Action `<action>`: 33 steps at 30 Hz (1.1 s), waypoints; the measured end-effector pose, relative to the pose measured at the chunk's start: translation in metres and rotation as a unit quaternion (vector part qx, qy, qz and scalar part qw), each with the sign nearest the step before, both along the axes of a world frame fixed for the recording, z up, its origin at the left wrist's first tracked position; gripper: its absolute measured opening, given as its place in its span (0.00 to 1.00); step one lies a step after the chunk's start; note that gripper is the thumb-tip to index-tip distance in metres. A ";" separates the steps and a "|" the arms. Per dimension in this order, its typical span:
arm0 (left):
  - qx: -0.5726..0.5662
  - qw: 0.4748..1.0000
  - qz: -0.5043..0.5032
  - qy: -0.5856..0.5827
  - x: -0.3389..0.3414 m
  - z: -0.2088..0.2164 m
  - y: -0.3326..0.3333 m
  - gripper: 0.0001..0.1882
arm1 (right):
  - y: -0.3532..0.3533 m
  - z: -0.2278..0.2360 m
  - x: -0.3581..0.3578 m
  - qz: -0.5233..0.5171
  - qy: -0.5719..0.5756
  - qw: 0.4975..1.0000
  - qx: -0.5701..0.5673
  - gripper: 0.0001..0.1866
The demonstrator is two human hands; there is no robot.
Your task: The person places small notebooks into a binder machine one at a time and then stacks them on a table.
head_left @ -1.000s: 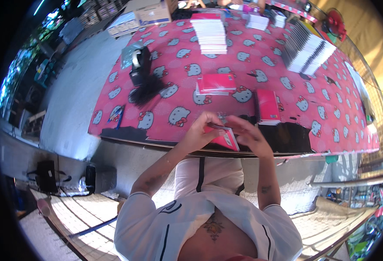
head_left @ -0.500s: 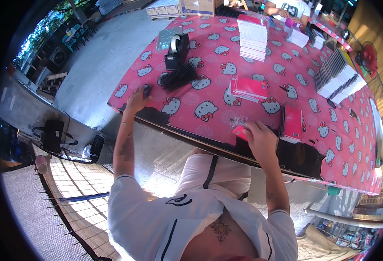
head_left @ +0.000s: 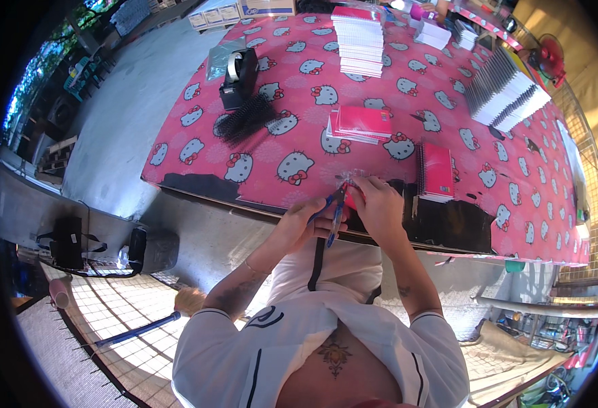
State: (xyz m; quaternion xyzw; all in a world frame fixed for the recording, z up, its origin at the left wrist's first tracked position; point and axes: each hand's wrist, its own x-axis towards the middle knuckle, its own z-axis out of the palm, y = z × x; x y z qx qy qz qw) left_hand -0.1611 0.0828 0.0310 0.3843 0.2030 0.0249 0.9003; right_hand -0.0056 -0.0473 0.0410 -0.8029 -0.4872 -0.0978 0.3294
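Observation:
My left hand point(head_left: 297, 228) is closed around blue-handled pliers point(head_left: 336, 219), their dark jaws pointing up at the table's front edge. Beside it, my right hand point(head_left: 382, 209) grips a small red notebook point(head_left: 346, 199), mostly hidden by the fingers. The plier jaws are close to the notebook's upper end, where a bit of wire or clear material shows; whether they touch cannot be made out. Just right of my right hand lies a red spiral notebook point(head_left: 437, 171). Farther in, a few red-covered notebooks point(head_left: 361, 122) form a low pile.
Black binding coils point(head_left: 247, 120) lie by a black tape dispenser point(head_left: 240, 80) at the left. A tall notebook stack point(head_left: 357, 42) stands toward the back, and thicker spiral-bound stacks point(head_left: 506, 92) at the right. Another person's hand point(head_left: 442, 8) shows at the far edge.
My left hand has come from the table's left front edge to my right hand, now with the pliers plainly visible. The view has shifted, and my right hand still holds the notebook.

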 end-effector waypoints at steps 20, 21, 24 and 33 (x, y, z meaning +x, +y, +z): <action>0.837 0.540 0.071 0.053 -0.007 -0.021 0.086 0.17 | -0.054 0.016 0.027 -0.047 0.080 0.996 -0.009 0.16; 0.854 0.508 0.104 0.052 -0.008 -0.028 0.098 0.16 | -0.063 0.026 0.042 -0.056 0.146 0.986 0.050 0.17; 0.847 0.506 0.161 0.019 0.010 -0.032 0.103 0.16 | -0.099 0.018 0.114 -0.141 0.228 0.945 0.188 0.21; 0.811 0.562 0.132 -0.094 0.097 -0.025 0.071 0.14 | -0.105 -0.030 0.190 -0.268 0.124 0.954 0.058 0.22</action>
